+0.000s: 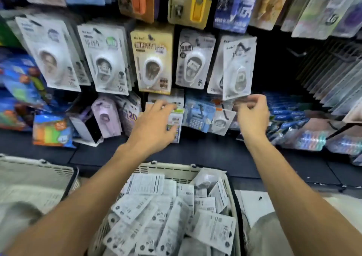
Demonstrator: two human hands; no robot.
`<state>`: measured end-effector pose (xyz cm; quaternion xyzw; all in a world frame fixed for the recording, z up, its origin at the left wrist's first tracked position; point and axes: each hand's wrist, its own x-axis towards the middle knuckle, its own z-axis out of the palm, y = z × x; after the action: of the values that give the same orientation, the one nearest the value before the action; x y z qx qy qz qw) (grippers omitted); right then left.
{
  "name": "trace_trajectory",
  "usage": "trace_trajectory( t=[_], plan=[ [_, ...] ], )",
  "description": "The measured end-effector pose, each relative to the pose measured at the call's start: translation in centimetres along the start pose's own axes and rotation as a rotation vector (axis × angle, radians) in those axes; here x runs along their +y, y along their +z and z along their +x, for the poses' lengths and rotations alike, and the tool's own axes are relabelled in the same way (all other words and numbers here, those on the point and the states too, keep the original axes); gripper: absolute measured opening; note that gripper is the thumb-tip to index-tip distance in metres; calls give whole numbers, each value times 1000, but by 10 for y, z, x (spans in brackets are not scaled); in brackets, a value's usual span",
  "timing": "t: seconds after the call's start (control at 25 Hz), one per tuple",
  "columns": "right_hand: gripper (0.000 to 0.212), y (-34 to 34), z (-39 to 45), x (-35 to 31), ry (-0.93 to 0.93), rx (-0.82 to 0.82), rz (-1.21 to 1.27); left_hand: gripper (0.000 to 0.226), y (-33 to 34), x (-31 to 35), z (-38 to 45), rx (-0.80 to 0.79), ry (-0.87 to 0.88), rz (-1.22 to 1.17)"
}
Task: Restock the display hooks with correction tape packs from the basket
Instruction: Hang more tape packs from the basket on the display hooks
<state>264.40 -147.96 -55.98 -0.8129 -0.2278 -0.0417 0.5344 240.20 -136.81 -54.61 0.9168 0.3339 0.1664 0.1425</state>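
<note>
Your left hand reaches to the lower row of the display; fingers and thumb curl round a small white pack with a green strip, gripping it from the left side. That pack stands just above the dark shelf, touching or just in front of other packs behind it; cannot tell which.

Your right hand is raised just under the rightmost white correction tape pack of the upper row. Fingers loosely curled, tips close together near the pack's bottom edge. Blurred here; cannot tell whether they pinch the pack or hold nothing. That pack hangs tilted, its lower end swung outward, from a dark hook.

Upper row, left of it: four more hanging correction tape packs, one with a beige card.

Near you, between your forearms: the cream basket, full of loose white packs lying mostly back side up, jumbled. A second cream basket sits at near left.
</note>
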Motion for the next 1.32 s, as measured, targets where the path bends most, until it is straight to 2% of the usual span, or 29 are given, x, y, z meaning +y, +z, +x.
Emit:
trace_trajectory(
  t=[0.04, 0.12, 0.2, 0.24, 0.32, 0.36, 0.44, 0.52, 0.6, 0.68, 0.72, 0.76, 0.84, 0.92, 1.04, 1.08, 1.24, 1.32],
  plan=[
    [14, 5, -24, 18, 52, -44, 31, 57, 13, -7, -10, -131, 0, 35],
    [14, 13, -81, 66, 170, -231, -9, 55, 47, -28, -39, -439, 2, 144],
    [18, 14, -136, 114, 175, -522, -276, 55, 78, -56, -77, -728, 17, 275],
    [20, 15, -157, 133, 87, -728, -490, 57, 91, -72, -95, -844, 16, 318],
    [28, 19, -187, 154, -111, -1135, -797, 59, 108, -101, -126, -977, -45, 326],
    [36, 23, -197, 157, -172, -1258, -826, 59, 113, -114, -138, -997, -83, 323],
    [63, 36, -214, 161, -255, -1379, -772, 59, 121, -131, -156, -1011, -147, 334],
    [92, 52, -231, 158, -425, -1416, -771, 62, 128, -139, -164, -981, -218, 311],
    [106, 62, -245, 158, -620, -1450, -812, 60, 135, -139, -164, -900, -329, 201],
    [102, 73, -254, 163, -705, -1520, -877, 59, 143, -140, -161, -844, -451, 68],
    [91, 77, -257, 164, -706, -1542, -879, 60, 146, -141, -159, -823, -511, 11],
    [72, 82, -255, 160, -643, -1567, -836, 62, 150, -141, -157, -801, -566, -34],
    [30, 97, -239, 147, -400, -1557, -685, 64, 156, -141, -155, -773, -641, -111],
    [36, 109, -217, 140, -235, -1465, -639, 63, 162, -141, -155, -765, -712, -194],
    [29, 110, -206, 150, 35, -1356, -632, 74, 170, -142, -156, -748, -825, -275],
    [33, 109, -208, 157, 132, -1332, -655, 76, 174, -142, -158, -718, -875, -325],
    [86, 114, -205, 169, 441, -1309, -674, 85, 189, -138, -166, -571, -1091, -544],
    [92, 119, -205, 167, 471, -1361, -670, 95, 191, -141, -169, -580, -1131, -614]
  ],
)
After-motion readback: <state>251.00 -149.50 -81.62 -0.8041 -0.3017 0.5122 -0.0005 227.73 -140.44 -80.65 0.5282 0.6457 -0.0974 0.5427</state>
